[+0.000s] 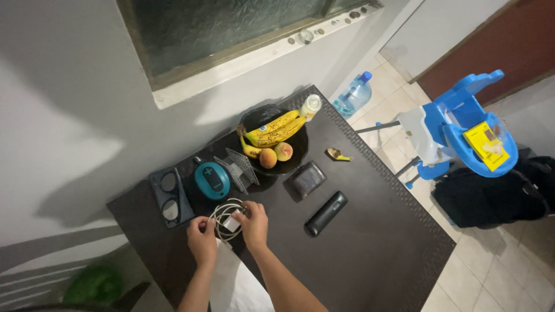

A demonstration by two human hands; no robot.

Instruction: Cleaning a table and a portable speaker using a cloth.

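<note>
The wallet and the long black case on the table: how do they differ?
The wallet is squarish and brownish with a sheen; the case is long, narrow and matte black. The wallet lies nearer the fruit bowl; the case lies nearer the table's middle, right of the right hand. Both lie flat, untouched, angled the same way.

Both bare forearms rise from the 6 o'clock edge of the view, running toward 12 o'clock and converging slightly. The left hand (202, 240) lies palm down, its fingers curled in toward 1 o'clock, pinching lightly. The right hand (253, 225) sits just beside it at 3 o'clock, also palm down, knuckles up, its 4 fingers bent and its thumb tucked toward the left hand, closed in a loose grasp
</note>
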